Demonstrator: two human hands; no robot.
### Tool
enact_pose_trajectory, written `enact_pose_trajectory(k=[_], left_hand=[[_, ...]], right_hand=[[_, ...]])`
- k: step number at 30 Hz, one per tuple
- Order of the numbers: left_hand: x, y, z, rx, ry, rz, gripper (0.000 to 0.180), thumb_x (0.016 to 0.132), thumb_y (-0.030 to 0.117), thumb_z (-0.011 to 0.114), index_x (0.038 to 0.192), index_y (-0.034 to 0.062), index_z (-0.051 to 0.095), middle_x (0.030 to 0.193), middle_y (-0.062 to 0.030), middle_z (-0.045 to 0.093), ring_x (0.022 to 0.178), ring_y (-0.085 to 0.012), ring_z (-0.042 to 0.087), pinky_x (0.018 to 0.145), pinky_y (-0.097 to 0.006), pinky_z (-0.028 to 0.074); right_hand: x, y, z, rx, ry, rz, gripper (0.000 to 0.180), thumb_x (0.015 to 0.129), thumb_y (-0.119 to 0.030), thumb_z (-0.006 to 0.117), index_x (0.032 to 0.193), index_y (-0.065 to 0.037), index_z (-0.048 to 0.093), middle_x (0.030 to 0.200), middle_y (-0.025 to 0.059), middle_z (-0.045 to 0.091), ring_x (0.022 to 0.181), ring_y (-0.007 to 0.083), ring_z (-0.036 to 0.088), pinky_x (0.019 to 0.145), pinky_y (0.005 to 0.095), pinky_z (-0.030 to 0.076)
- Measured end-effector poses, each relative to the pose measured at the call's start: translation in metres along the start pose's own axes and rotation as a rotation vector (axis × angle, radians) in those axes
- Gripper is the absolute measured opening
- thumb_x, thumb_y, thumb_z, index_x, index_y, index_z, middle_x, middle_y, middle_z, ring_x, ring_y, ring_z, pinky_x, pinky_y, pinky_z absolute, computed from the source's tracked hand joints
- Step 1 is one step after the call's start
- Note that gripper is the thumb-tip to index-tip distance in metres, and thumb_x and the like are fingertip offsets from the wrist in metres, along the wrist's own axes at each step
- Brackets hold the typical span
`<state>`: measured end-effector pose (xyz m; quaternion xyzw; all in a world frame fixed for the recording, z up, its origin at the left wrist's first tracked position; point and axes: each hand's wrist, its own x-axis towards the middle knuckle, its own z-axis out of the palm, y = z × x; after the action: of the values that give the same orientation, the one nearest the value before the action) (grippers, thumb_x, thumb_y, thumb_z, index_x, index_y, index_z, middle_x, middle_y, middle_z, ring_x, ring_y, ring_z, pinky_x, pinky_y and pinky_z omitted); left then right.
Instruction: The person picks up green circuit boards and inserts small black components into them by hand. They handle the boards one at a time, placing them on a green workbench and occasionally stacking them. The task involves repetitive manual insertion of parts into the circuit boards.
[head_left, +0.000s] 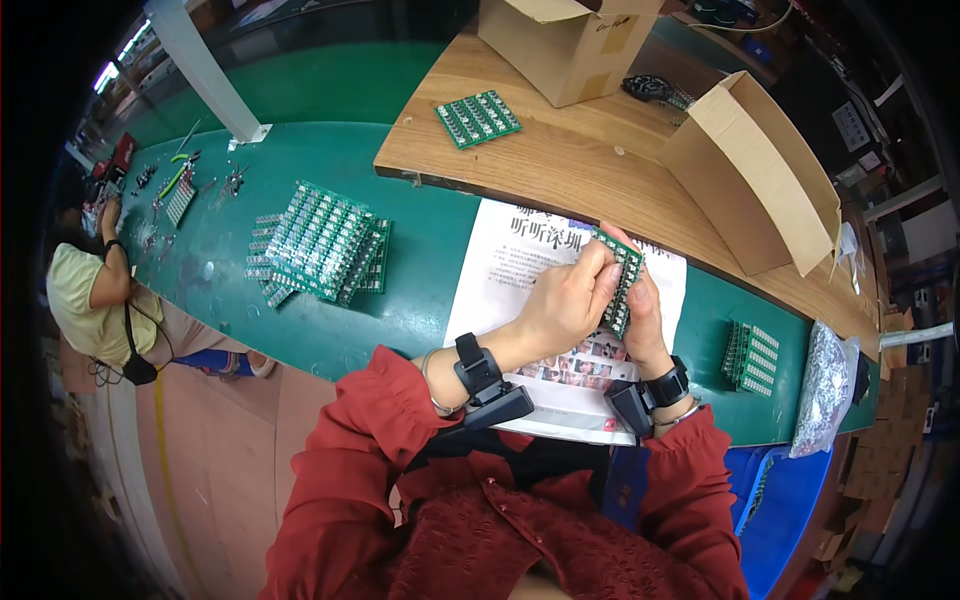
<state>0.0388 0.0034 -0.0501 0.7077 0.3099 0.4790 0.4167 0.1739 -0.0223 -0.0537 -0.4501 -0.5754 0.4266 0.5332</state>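
Observation:
Both my hands are closed on a green circuit board panel [621, 283] dotted with rows of small pale parts. It is tilted up on edge above a printed newspaper sheet [490, 290]. My left hand [570, 300] grips the panel's left side, its thumb and bent fingers against the face. My right hand [645, 315] holds the other side from behind, and part of its fingers is hidden by the panel. On the green table to the left lies a stack of similar circuit board panels [320, 240]. A smaller stack of panels [752, 357] stands at the right.
A wooden board [560, 150] carries a single panel [478, 118] and two cardboard boxes [560, 50] [750, 170]. A bubble-wrap bag [825, 390] lies at the right edge, above a blue bin [800, 500]. At far left a co-worker [95, 290] sits near green-handled pliers [175, 178].

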Motion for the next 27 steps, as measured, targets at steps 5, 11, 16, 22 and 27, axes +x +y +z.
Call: enact_pose_trajectory(k=[5, 11, 16, 22, 27], left_hand=[[0.0, -0.0013, -0.0008, -0.077, 0.048, 0.022, 0.009, 0.094, 0.012, 0.048, 0.095, 0.0024, 0.05, 0.066, -0.0139, 0.056, 0.054, -0.0258, 0.057, 0.05, -0.033, 0.042], [-0.0011, -0.0018, -0.003, 0.037, -0.099, 0.044, 0.01, 0.093, 0.012, 0.049, 0.094, 0.0025, 0.049, 0.064, -0.0121, 0.055, 0.053, -0.0238, 0.056, 0.05, -0.032, 0.042], [0.0006, 0.0004, -0.0027, -0.041, -0.126, -0.029, 0.009, 0.093, 0.012, 0.049, 0.093, 0.0026, 0.049, 0.065, -0.0129, 0.055, 0.054, -0.0263, 0.056, 0.051, -0.033, 0.042], [0.0002, 0.0053, -0.0042, -0.062, -0.072, 0.002, 0.009, 0.093, 0.012, 0.049, 0.093, 0.0027, 0.047, 0.068, -0.0126, 0.056, 0.057, -0.0212, 0.057, 0.052, -0.032, 0.042], [-0.0011, 0.0034, -0.0055, -0.062, -0.157, -0.018, 0.009, 0.092, 0.012, 0.05, 0.094, 0.0037, 0.048, 0.064, -0.0111, 0.056, 0.054, -0.0218, 0.057, 0.052, -0.032, 0.043]], right_hand=[[-0.0007, 0.0022, -0.0016, 0.201, -0.016, 0.079, 0.094, 0.079, -0.069, 0.048, 0.141, 0.0, 0.029, 0.124, 0.0113, 0.051, 0.111, 0.0188, 0.052, 0.097, 0.0314, 0.04], [-0.0008, 0.0014, -0.001, 0.125, -0.004, 0.048, 0.094, 0.08, -0.07, 0.046, 0.14, 0.001, 0.031, 0.123, 0.0131, 0.052, 0.113, 0.0195, 0.05, 0.099, 0.0318, 0.037], [-0.0015, 0.0065, -0.0042, 0.069, 0.001, 0.005, 0.086, 0.086, -0.065, 0.042, 0.138, 0.004, 0.034, 0.126, 0.0139, 0.05, 0.116, 0.0191, 0.047, 0.102, 0.0315, 0.032], [0.0005, 0.0015, 0.0004, 0.297, 0.041, 0.072, 0.086, 0.085, -0.065, 0.043, 0.14, 0.0, 0.031, 0.12, 0.0118, 0.053, 0.109, 0.0177, 0.052, 0.096, 0.0306, 0.04], [0.0011, -0.0021, 0.0022, 0.352, 0.061, 0.085, 0.087, 0.083, -0.065, 0.045, 0.14, -0.001, 0.03, 0.118, 0.0109, 0.054, 0.106, 0.0168, 0.053, 0.093, 0.03, 0.042]])
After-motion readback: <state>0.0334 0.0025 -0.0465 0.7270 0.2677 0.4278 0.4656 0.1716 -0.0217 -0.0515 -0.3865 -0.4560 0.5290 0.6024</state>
